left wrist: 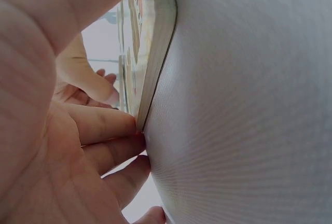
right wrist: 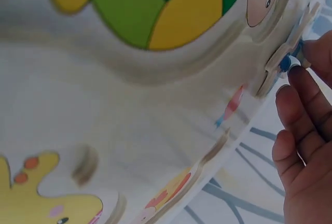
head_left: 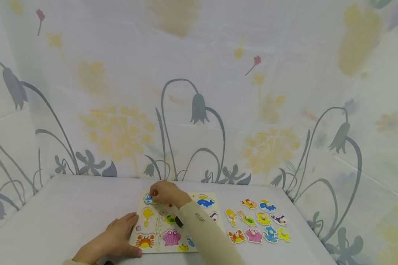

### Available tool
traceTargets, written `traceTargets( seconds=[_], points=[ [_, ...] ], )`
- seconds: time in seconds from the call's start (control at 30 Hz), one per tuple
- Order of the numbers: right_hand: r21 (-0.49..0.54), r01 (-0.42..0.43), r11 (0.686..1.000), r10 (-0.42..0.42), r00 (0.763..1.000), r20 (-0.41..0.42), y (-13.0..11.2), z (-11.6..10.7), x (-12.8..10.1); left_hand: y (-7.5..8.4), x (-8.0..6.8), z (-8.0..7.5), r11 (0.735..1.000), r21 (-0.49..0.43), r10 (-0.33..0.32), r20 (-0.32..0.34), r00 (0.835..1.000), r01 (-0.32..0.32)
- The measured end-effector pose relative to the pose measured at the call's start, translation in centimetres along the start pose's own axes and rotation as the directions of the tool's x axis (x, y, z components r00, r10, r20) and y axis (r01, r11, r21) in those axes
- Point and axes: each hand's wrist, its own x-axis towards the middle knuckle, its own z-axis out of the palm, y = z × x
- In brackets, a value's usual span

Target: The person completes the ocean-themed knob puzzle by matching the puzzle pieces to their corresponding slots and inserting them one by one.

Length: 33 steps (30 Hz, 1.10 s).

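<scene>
Puzzle board [head_left: 159, 230] is lying flat on the white table [head_left: 69, 217], close to us, and we are working on it with both hands. Our left hand [head_left: 117, 237] is resting on the board's near left edge with flat, loose fingers, pressing it down and gripping nothing. In the left wrist view its fingers [left wrist: 104, 125] are touching the thin edge of the board [left wrist: 158, 47].

Our right hand [head_left: 164, 192] is reaching across to the far left corner of the board. Its fingertips are pinching the little knob of a blue fish piece [head_left: 148, 198]. In the right wrist view the piece [right wrist: 282, 60] is sitting at the board's rim, just beside our fingers [right wrist: 303, 94].

We are thinking the piece could slip, because the knob is tiny and we are only pinching it. It could also be going in crooked and sticking on the edge of its hole. Our long sleeve [head_left: 205, 235] is lying over the middle of the board, so it could be bumping pieces already in. If our left hand lets go, the board could be sliding.

A little farther right, a bunch of loose animal pieces [head_left: 258, 221] is waiting on the table, apart from the board.

Behind the table, a white curtain [head_left: 199, 92] with grey bell flowers and yellow puffy flowers is hanging all around us.
</scene>
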Motion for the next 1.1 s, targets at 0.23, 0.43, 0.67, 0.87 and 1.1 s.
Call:
traceTargets(
  seconds=[0.23, 0.43, 0.67, 0.87, 1.1],
  points=[
    [-0.036, -0.015, 0.999, 0.015, 1.0, -0.006, -0.24, 0.24, 0.41, 0.1, 0.03, 0.05, 1.0, -0.001, -0.025, 0.003, 1.0, 0.025],
    [-0.045, -0.022, 0.999, 0.021, 1.0, -0.013, -0.26, 0.51, 0.71, -0.06, 0.1, 0.14, 1.0, -0.002, -0.006, -0.004, 1.0, 0.006],
    [-0.065, -0.023, 0.998, 0.022, 1.0, -0.018, -0.3, 0.73, 0.93, -0.11, 0.13, 0.14, 1.0, 0.0, -0.005, -0.006, 1.0, 0.005],
    [-0.068, -0.016, 0.998, 0.016, 1.0, -0.012, -0.29, 0.85, 1.04, -0.07, 0.17, 0.17, 1.0, 0.007, -0.008, -0.004, 1.0, 0.008],
    [-0.062, -0.025, 0.998, 0.025, 1.0, -0.002, -0.28, 0.85, 1.03, 0.01, 0.06, 0.07, 1.0, 0.013, -0.004, -0.001, 1.0, 0.004]
  ],
)
